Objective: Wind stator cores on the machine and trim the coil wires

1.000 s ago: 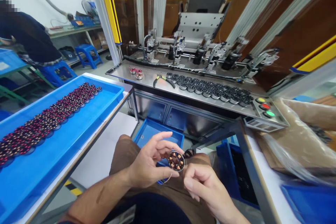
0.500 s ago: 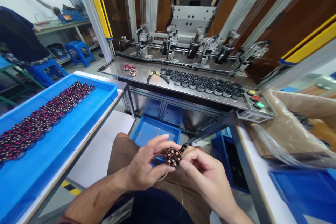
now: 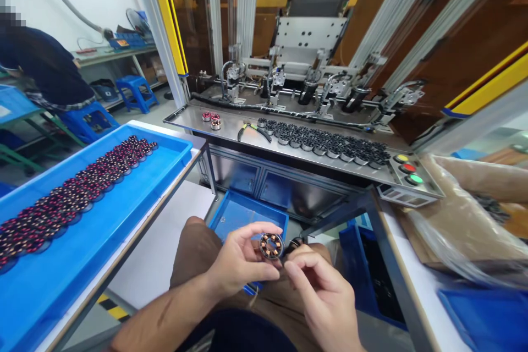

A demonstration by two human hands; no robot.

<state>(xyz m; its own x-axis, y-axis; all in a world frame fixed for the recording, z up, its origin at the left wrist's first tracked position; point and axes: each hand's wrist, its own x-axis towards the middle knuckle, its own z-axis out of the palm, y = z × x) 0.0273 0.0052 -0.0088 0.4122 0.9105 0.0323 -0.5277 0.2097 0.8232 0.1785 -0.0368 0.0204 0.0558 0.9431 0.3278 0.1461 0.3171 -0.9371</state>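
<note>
My left hand (image 3: 239, 261) pinches a small round stator (image 3: 271, 246) wound with copper coils, holding it over my lap. My right hand (image 3: 319, 286) is closed beside it, fingertips pinched at the stator's lower right edge, on something too thin to make out. A second dark ring (image 3: 295, 243) sits just behind the stator, partly hidden by my right fingers. Thin copper wire hangs below my left hand.
A blue tray (image 3: 136, 187) on the left table holds rows of wound stators (image 3: 78, 187). The steel machine shelf (image 3: 231, 126) ahead carries several black cores (image 3: 325, 143), pliers (image 3: 252, 129) and coloured buttons (image 3: 408, 168). A blue bin (image 3: 241, 212) sits below. A person (image 3: 41, 71) works far left. A plastic bag (image 3: 462, 220) lies right.
The stator stayed pinched in my left hand. My right hand came up to it from the lower right and now pinches at its edge. The view dipped, then rose again.
</note>
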